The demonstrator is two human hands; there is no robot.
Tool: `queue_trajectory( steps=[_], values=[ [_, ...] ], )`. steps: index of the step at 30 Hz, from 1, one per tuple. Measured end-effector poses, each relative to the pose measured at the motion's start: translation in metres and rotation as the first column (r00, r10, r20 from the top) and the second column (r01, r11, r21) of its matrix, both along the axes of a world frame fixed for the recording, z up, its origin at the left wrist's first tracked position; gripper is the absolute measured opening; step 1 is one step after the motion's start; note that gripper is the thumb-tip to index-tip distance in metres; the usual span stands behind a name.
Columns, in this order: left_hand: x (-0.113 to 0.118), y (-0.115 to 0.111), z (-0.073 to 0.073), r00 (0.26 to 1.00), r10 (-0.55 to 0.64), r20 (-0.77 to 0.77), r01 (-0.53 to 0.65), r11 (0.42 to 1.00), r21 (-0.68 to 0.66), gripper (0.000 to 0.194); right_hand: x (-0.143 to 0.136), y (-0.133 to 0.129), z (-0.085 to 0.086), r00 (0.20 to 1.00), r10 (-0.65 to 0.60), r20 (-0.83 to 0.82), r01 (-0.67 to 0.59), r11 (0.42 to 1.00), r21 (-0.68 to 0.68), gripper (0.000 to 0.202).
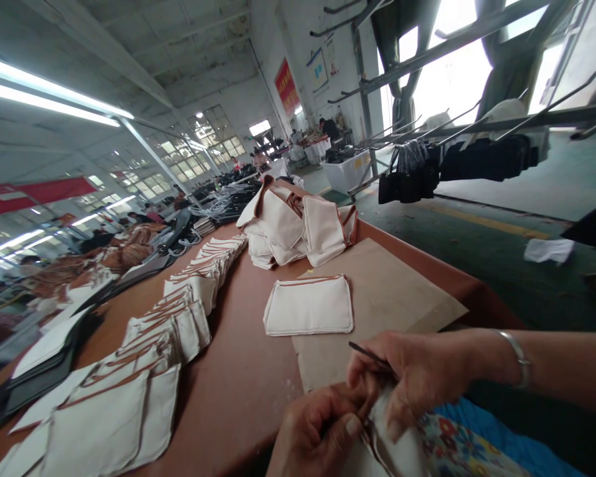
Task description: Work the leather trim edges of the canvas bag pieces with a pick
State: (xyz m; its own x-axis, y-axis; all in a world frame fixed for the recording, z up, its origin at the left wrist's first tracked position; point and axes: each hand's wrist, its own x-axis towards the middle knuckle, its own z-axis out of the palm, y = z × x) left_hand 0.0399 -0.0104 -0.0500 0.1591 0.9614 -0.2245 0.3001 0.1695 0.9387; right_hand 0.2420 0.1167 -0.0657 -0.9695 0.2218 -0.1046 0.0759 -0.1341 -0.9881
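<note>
- Left hand's (322, 430) fingers pinch the brown edge of a cream pouch (395, 437), near right.
- Right hand (412, 374) grips a thin dark tool (370, 354) at that edge.
- Beyond, another cream pouch (308, 305) lies flat on brown paper (377, 285).

This is a factory workshop where bags are made — a big, high hall rather than a room. Bare beams cross the ceiling, and long tube lights (54, 96) hang above the rows. A long desk (238, 371) with a brown covering carries overlapping rows of cream pouches (153, 344) edged in brown, plus a heap of similar pouches (298, 228). Black bags (410, 175) hang from a metal rack (442, 56) by the windows — stock in quantity, not belongings. Red banners (37, 195) stretch across the hall, the floor (496, 258) is green with a yellow line, and other people work farther back.
</note>
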Motion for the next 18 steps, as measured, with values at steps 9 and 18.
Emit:
queue_trajectory(
  steps=[9, 18],
  values=[
    [0.003, -0.003, -0.008, 0.932, 0.093, -0.351, 0.024, 0.948, 0.318, 0.026, -0.005, 0.001, 0.023, 0.994, 0.104, -0.027, -0.081, 0.889, 0.451, 0.015],
    [-0.022, 0.003, -0.012, 0.991, -0.100, -0.086, 0.091, 0.991, -0.094, 0.051, -0.005, 0.002, 0.011, 0.994, -0.079, -0.070, 0.101, 0.903, 0.417, 0.008]
  ],
)
